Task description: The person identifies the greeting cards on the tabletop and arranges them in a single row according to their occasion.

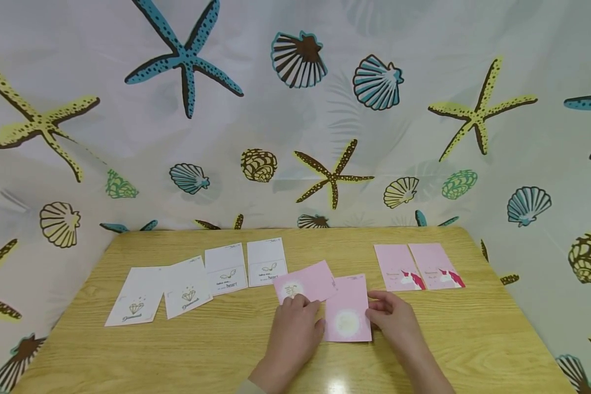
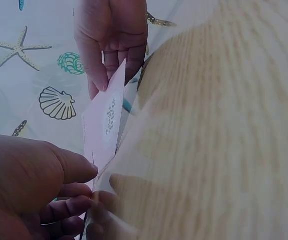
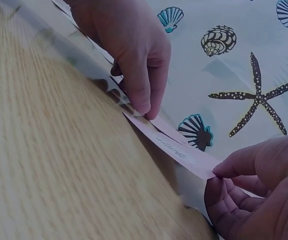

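Mostly pink and white, on yellow-brown.
Card (image 1: 307, 276) at left hand (image 1: 295, 331): pink, pale round glow, lettering in it. Second card (image 1: 347, 301) at right hand (image 1: 394, 317): pink, yellowish-white glow. Right of right hand, unicorn cards (image 1: 391, 260): pink, white unicorn, red-magenta mane. Left of left hand, diamond cards (image 1: 137, 287): white, gold diamond; wing cards (image 1: 225, 260): white, gold wings, dark lettering. Table (image 1: 202, 350) around hands: wood grain. Cloth (image 1: 404, 148) beyond hands: off-white, blue/yellow/brown/green starfish and shells.

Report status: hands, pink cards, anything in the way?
Left hand on slanted pink card. Right hand pinches straight pink card by its right edge. Their corners appear to overlap. White cards left, unicorn cards right, away from hands.
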Demonstrator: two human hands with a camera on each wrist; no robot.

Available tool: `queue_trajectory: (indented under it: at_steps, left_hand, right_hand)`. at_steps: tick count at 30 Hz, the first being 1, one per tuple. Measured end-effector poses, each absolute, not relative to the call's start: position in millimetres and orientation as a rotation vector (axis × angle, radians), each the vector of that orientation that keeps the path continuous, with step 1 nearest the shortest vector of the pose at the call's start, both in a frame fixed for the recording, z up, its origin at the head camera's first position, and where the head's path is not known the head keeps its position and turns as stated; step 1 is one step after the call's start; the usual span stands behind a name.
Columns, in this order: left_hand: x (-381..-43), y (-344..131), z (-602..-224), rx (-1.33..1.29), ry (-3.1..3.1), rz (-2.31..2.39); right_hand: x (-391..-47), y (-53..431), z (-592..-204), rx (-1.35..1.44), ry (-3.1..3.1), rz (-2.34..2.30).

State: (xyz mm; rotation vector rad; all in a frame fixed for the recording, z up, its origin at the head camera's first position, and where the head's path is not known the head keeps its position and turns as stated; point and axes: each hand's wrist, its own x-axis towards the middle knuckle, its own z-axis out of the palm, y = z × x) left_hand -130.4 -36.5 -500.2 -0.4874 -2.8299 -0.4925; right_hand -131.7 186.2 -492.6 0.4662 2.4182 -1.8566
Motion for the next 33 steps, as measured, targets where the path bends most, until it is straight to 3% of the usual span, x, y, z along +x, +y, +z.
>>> queue_trajectory:
  at_steps: [33]
  left_hand:
    - [-112, -78, -493, -0.364, -2.943, -0.314]
  right_hand:
    - [-128, 213, -484, 0.512, 2.217, -2.006]
